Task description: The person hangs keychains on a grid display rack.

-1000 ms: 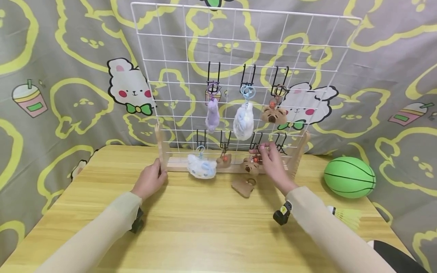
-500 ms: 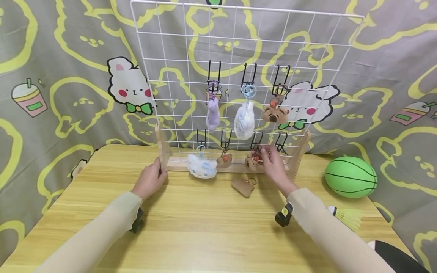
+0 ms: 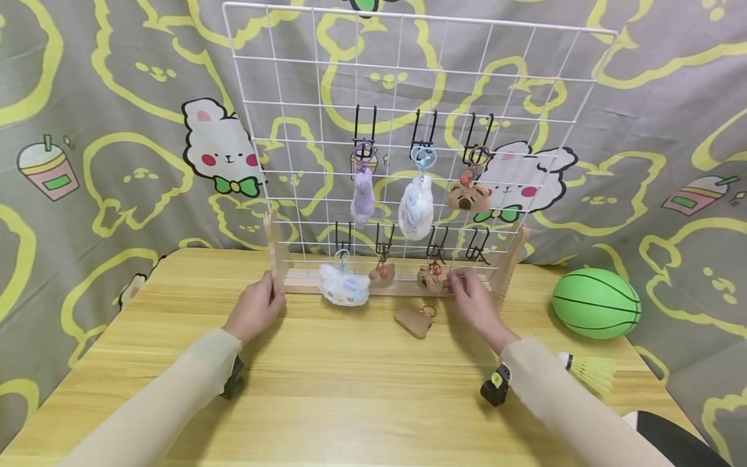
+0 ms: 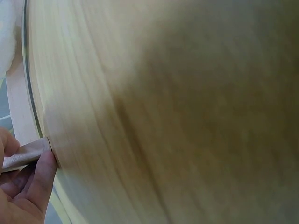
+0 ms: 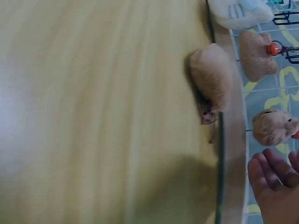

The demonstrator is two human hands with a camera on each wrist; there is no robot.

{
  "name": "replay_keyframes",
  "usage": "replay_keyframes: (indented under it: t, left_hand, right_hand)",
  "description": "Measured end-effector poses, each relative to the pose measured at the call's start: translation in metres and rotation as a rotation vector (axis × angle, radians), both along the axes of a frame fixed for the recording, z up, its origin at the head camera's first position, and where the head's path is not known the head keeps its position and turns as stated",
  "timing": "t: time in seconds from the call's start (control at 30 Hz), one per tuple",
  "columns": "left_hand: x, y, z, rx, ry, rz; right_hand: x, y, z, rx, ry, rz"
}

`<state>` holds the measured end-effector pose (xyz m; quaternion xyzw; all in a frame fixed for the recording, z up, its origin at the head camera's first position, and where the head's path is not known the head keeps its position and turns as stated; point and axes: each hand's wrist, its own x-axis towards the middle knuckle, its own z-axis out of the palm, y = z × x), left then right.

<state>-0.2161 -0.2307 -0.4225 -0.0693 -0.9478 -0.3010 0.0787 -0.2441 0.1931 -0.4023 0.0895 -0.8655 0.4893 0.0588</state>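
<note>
My left hand (image 3: 253, 310) grips the left wooden upright (image 3: 276, 253) of a white wire grid rack; the left wrist view shows thumb and fingers on either side of the wood (image 4: 29, 153). Beside a brown bear plush keychain (image 3: 429, 279), which hangs from a lower black hook, is my right hand (image 3: 474, 301). Its fingers are extended, with nothing held between them, near the plush (image 5: 271, 128) in the right wrist view; whether they touch it I cannot tell. A brown plush keychain (image 3: 414, 321) with a ring lies on the table in front of the rack.
Hanging on other hooks are purple (image 3: 363, 198), white-blue (image 3: 416, 207) and brown (image 3: 467, 194) plush keychains above, a white cat-like one (image 3: 344, 285) and a brown one (image 3: 382, 275) below. At right are a green ball (image 3: 596, 303) and a yellow shuttlecock (image 3: 592, 371).
My right hand has let go near the ring on the lower hook and moved down beside the bear plush, which now hangs from that hook. The left hand has stayed on the upright.
</note>
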Motion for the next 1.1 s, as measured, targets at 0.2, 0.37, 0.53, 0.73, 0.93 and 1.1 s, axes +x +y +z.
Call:
replay_keyframes:
  t: [0.2, 0.37, 0.53, 0.73, 0.93, 1.1]
  left_hand:
    - [-0.001, -0.001, -0.002, 0.002, -0.006, 0.006]
    - [-0.001, -0.001, -0.003, -0.004, -0.004, 0.009]
    - [-0.001, -0.001, -0.003, -0.007, 0.004, 0.012]
    - [-0.002, 0.000, -0.002, -0.004, 0.006, 0.007]
    - [-0.002, 0.000, -0.002, -0.006, 0.014, -0.002]
    - [-0.002, -0.001, -0.003, -0.009, 0.008, 0.004]
  right_hand:
    - [0.005, 0.004, -0.016, 0.148, -0.057, 0.082]
    - [0.005, 0.000, -0.025, 0.192, -0.065, 0.203]
    - [0.003, -0.003, -0.030, 0.231, -0.003, 0.234]
    - [0.003, -0.004, -0.032, 0.250, 0.005, 0.216]
    - [0.003, 0.001, -0.033, 0.258, 0.020, 0.235]
    - [0.004, 0.008, -0.034, 0.273, -0.007, 0.209]
